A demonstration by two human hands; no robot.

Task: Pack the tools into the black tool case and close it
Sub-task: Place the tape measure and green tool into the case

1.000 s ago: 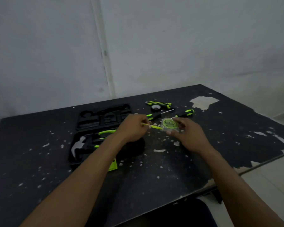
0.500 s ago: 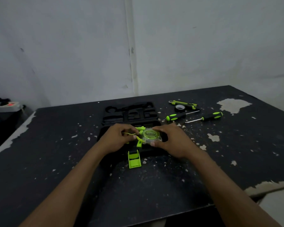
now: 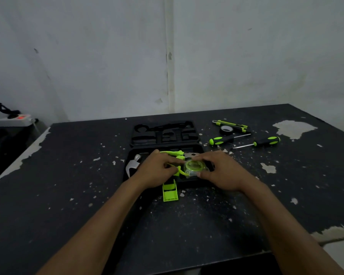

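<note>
Tape measure (image 3: 195, 168): round, clear housing with a green centre, held over the near half of the case, between the two hands.
Right hand (image 3: 220, 171): fingers (image 3: 202, 158) wrapped around the tape measure's far and right sides, grasping it.
Left hand (image 3: 157, 170): fingers pinched on the green strap (image 3: 180, 172) that trails from the tape measure's left side.
Black tool case (image 3: 167, 135): lying open on the counter, directly under and beyond both hands; the far half shows empty moulded recesses.
Hammer (image 3: 133, 163): silver head seated in the near half, just left of the left hand's fingers.
Green-handled tool (image 3: 173, 152): lying in the case just beyond the left hand's fingers; its type is hard to tell.
Green latch (image 3: 169, 192): flipped open at the case's near edge, just below the hands.
Screwdrivers: one (image 3: 224, 139) and another (image 3: 262, 141), black and green, loose on the counter beyond and right of the right hand's fingers.
Utility knife (image 3: 231, 124): farther back on the right, with a black tape roll (image 3: 226, 129) touching or just beside it.
Counter (image 3: 68, 185): black, paint chipped in pale patches.
Power strip (image 3: 10, 119): far left, off the counter, well apart from the hands.
</note>
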